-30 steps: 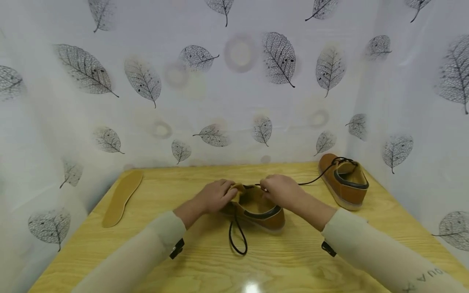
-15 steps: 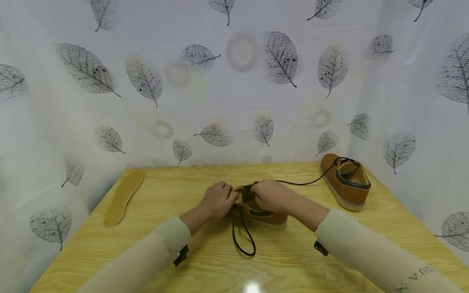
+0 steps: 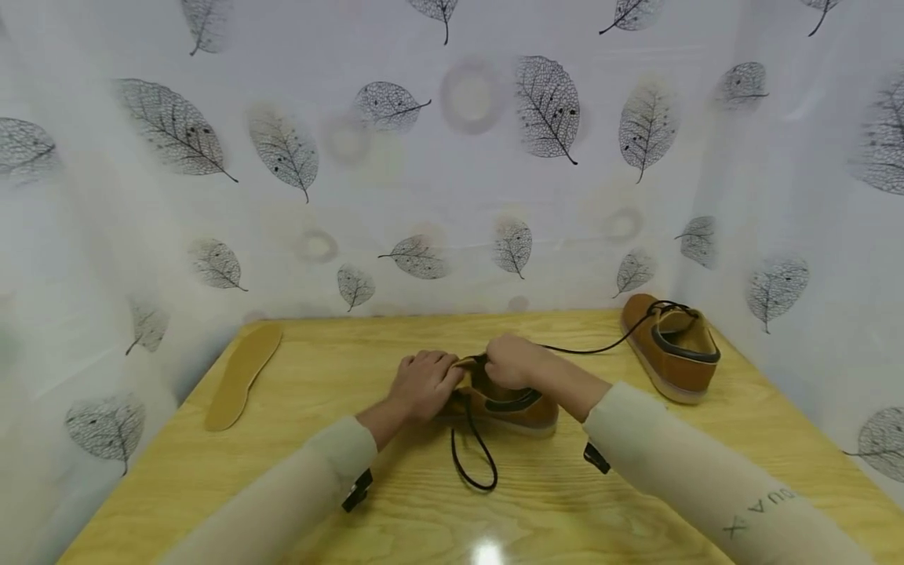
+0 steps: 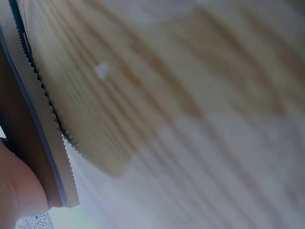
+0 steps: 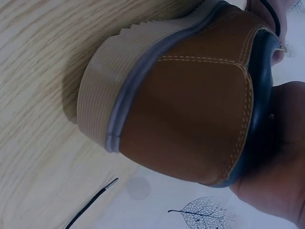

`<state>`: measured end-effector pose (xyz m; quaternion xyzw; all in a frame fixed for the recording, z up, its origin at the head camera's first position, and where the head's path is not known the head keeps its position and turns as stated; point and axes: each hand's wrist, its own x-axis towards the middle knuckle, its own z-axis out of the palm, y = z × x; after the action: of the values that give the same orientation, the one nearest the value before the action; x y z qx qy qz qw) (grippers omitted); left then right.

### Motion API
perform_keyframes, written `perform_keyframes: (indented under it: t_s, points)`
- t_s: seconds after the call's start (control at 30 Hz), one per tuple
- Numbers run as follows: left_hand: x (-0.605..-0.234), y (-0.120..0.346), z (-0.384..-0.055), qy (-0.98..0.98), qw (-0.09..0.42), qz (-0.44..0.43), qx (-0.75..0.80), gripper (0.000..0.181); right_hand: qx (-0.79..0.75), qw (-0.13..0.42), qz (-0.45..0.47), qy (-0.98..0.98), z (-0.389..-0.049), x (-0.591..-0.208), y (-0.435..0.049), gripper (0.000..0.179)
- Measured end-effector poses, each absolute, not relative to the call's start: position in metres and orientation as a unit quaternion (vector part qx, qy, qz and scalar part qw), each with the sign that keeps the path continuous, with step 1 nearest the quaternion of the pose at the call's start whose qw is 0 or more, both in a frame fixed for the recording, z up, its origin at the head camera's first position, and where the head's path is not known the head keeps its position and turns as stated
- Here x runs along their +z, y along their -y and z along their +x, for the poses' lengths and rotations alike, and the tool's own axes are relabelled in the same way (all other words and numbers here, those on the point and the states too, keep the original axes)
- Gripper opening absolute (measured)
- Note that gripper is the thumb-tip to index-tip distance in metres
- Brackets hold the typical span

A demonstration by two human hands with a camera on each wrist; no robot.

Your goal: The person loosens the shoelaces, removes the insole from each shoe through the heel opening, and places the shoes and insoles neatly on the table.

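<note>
A brown leather shoe point(image 3: 526, 416) with a dark padded collar lies on the table, toe to the left and heel to the right. My left hand point(image 3: 426, 386) grips its front part, thumb by the raised tan tongue. My right hand point(image 3: 517, 362) reaches over the opening, its fingers curled at the far edge near the tongue; the fingertips are hidden. A black shoelace point(image 3: 475, 480) hangs in a loop on the near side. Up close in the right wrist view show the shoe's heel point(image 5: 190, 114) and ribbed sole; the left wrist view catches the sole's edge point(image 4: 47, 109).
A second brown shoe point(image 3: 678, 361) with black laces stands at the table's right back; one lace trails left toward my right hand. At the left lies a tan insole point(image 3: 242, 378). A leaf-patterned white curtain point(image 3: 438, 196) borders the wooden table point(image 3: 551, 510).
My right hand has moved left along the opening toward the tongue. The shoe's heel has shifted slightly right and away from me. My left hand has kept its grip; the near lace loop swung slightly right.
</note>
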<state>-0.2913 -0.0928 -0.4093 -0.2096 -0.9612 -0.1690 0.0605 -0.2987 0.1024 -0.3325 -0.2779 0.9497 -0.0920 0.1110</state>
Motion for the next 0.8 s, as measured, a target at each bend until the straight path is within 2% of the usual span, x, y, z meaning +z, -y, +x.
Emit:
perform_keyframes:
  t_s: [0.1,0.23,0.33,0.43,0.63,0.8]
  points:
    - [-0.411,0.090,-0.294,0.960,0.064,-0.212,-0.174,0.054,-0.078,0.114,-0.258,-0.956,-0.297,-0.338,-0.102,0.041]
    - [-0.416,0.090,-0.296,0.956,0.074,-0.224,-0.176,0.050,-0.016,0.080,-0.284,-0.955,-0.282,-0.347,-0.101,0.032]
    - [-0.417,0.091,-0.298,0.954,0.088,-0.236,-0.166,0.047,0.020,0.062,-0.302,-0.951,-0.278,-0.349,-0.100,0.034]
    - [-0.415,0.091,-0.298,0.952,0.104,-0.240,-0.160,0.048,0.016,0.087,-0.290,-0.953,-0.286,-0.347,-0.097,0.034]
    - [-0.416,0.092,-0.297,0.952,0.106,-0.237,-0.160,0.047,-0.020,0.177,-0.258,-0.950,-0.303,-0.340,-0.095,0.030]
    - [-0.422,0.092,-0.300,0.954,0.105,-0.243,-0.140,0.049,0.020,0.211,-0.257,-0.943,-0.309,-0.338,-0.090,0.028]
